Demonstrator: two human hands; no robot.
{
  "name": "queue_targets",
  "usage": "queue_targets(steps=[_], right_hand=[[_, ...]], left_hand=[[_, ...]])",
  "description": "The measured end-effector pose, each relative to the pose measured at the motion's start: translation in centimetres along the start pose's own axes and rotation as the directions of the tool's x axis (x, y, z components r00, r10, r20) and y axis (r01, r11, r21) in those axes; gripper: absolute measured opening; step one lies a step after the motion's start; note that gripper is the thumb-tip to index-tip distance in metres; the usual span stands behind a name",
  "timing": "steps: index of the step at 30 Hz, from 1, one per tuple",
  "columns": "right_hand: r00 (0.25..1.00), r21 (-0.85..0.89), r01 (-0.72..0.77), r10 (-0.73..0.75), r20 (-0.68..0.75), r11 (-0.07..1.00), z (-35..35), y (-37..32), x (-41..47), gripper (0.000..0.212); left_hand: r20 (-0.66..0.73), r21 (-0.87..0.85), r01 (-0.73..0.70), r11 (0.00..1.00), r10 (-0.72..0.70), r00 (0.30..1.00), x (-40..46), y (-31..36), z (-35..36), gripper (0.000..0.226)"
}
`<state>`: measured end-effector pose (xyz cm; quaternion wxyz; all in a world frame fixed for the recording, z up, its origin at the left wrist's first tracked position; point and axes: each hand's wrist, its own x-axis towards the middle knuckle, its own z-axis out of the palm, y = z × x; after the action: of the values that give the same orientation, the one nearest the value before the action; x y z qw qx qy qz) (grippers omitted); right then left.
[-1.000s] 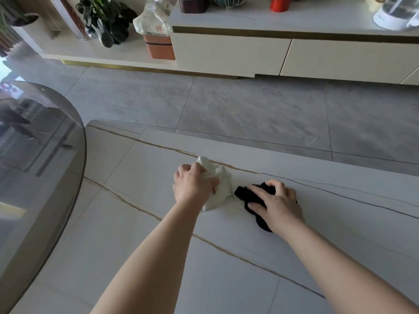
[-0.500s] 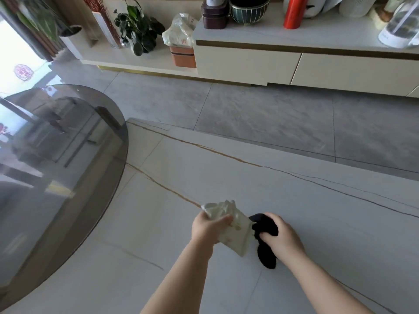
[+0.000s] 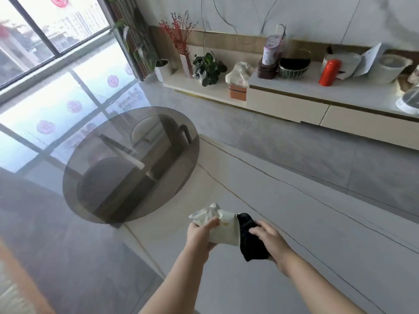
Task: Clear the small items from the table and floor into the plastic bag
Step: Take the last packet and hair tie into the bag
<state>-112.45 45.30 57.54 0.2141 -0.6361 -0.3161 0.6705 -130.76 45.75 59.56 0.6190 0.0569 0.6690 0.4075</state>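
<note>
A crumpled white plastic bag is held up above the pale marble table. My left hand grips the bag's left side, thumb across its front. My right hand holds a small black cloth item, whose top end touches the bag's right edge. I cannot tell whether the cloth is partly inside the bag. Both hands are lifted off the table surface.
A round smoked-glass table stands to the left, overlapping the marble one. Beyond the grey tiled floor runs a low cream cabinet with a red bottle, bowl, tins, plants and a bagged orange box.
Both hands have lifted the white bag and the black cloth off the table and drawn them closer to me. The camera has tilted up and shows more of the room.
</note>
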Motion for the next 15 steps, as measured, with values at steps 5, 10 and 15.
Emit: queue_targets(steps=[5,10,15], right_hand=[[0.989,-0.012,0.002,0.000,0.147,1.000,5.0,-2.1,-7.0,0.019],[0.963,-0.096,0.010,0.017,0.271,0.995,11.0,-2.1,-12.4,0.016],[0.908,-0.245,0.049,0.060,0.415,0.968,18.6,-0.5,-17.0,0.016]], left_hand=[[-0.013,-0.190,-0.061,0.980,0.060,0.998,-8.1,1.1,-6.8,0.038],[-0.140,-0.322,-0.108,0.941,0.066,0.988,-15.2,-0.5,-14.7,0.039],[-0.342,-0.470,-0.194,0.861,0.025,0.939,-21.2,-4.2,-23.3,0.032]])
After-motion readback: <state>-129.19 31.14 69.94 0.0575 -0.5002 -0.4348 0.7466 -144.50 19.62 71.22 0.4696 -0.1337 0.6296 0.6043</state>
